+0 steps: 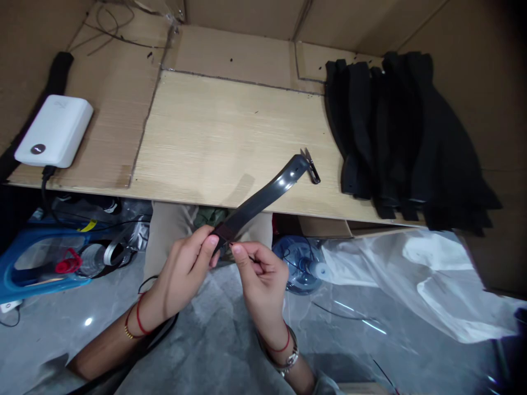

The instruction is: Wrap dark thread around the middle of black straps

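Kinda dim overall but usable, with white glare on the dark strip (263, 200), a soft shadow on the pale board (230, 120), bright reflections off the floor (346, 343), black pile (415, 137) losing detail, top right corner near-black.

White power bank (57, 130); blue water jug (300, 267).

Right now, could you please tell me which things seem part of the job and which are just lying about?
Likely part of the job: black strip, in the left hand; small snips; pile of black strips.

Apparently just lying about: white power bank; big water bottle; crumpled white plastic.
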Demonstrator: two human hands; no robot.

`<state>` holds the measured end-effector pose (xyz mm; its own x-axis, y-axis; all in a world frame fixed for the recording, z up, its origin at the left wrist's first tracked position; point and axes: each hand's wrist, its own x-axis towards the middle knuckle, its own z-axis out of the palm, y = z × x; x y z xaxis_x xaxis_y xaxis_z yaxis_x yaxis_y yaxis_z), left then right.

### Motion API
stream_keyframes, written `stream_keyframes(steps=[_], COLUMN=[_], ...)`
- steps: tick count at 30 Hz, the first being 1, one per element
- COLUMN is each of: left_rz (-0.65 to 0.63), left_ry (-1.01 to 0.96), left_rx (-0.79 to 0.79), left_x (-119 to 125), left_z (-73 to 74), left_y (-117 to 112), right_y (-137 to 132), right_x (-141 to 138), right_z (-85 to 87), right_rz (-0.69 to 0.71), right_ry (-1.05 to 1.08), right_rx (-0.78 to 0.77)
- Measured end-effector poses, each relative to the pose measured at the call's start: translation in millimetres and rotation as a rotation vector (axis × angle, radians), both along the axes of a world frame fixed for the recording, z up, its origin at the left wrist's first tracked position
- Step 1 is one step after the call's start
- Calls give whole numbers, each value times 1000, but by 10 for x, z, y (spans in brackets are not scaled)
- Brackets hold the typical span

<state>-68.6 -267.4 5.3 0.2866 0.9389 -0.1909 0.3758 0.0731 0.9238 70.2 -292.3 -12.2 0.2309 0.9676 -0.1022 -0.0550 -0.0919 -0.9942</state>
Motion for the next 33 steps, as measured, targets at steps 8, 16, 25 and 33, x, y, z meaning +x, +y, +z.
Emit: stream_keyframes(steps=[8,16,25,33], left_rz=[38,26,-52,-338], left_ry=[-313,-535,-808,-1066], left_rx=[-217,-402,-655,-943], left_x=[38,21,11,5], left_z=[26,-2,-56,-335], left_y=[-39,-20,51,134], right_y=[-49,-22,49,181], right_x=[8,35,24,165], right_z=[77,63,-42,-55], right_rz=[-68,-34,-38,326], right_ry=[-69,18,110,292], right_rx=[62,7,28,-51])
